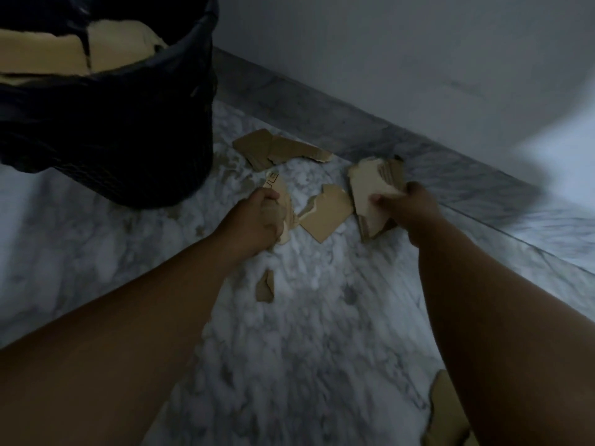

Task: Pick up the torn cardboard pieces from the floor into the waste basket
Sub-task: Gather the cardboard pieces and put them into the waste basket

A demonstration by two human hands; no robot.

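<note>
- Both hands are loaded: the left hand (262, 217) is curled shut round a crumpled tan cardboard scrap with printed lettering (277, 185), and the right hand (404, 206) pinches a stack of pale torn cardboard sheets (370, 191) between thumb and fingers.
- Loose on the white marble floor (306, 349) lie a tan torn piece between the hands (326, 217), a long brown piece near the grey skirting (277, 149), a small sliver by the left forearm (265, 286) and another piece at the lower right edge (447, 410).
- The black-lined waste basket (128, 123), upper left, already looks heaped with cardboard slabs (42, 53).
- Risk, as I judge it: new pieces may slide off that heap, or the loosely pinched stack may shed a sheet on the way.
</note>
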